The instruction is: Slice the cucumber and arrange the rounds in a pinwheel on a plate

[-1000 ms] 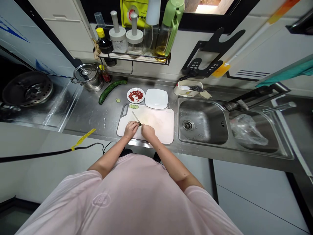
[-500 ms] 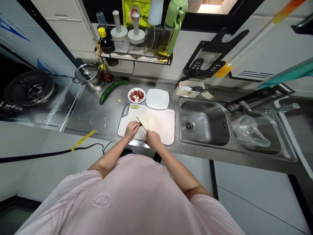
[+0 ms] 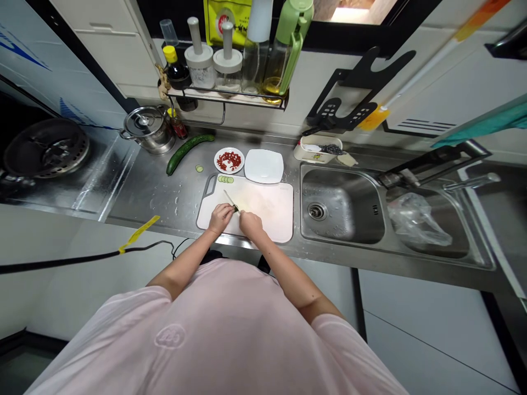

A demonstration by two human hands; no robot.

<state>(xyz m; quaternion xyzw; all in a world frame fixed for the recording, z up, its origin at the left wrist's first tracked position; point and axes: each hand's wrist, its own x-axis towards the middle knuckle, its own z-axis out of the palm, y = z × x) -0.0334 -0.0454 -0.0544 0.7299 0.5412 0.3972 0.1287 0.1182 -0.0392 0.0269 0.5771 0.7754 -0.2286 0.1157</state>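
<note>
left hand [image 3: 220, 218] curls around a small green piece [image 3: 236, 208], too hidden to make out; right hand [image 3: 250, 223] closes on a knife [image 3: 230, 200], handle hidden, above a white cutting board [image 3: 265, 216]; cucumber slices [image 3: 225, 179] lie at its far edge, a cucumber [image 3: 185, 153] farther left.

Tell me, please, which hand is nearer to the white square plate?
The right hand is nearer, just below the white square plate; the left hand is farther, below and left of it.

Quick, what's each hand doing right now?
Left hand: closed, gripping a small cucumber piece.
Right hand: closed, holding a kitchen knife.
</note>
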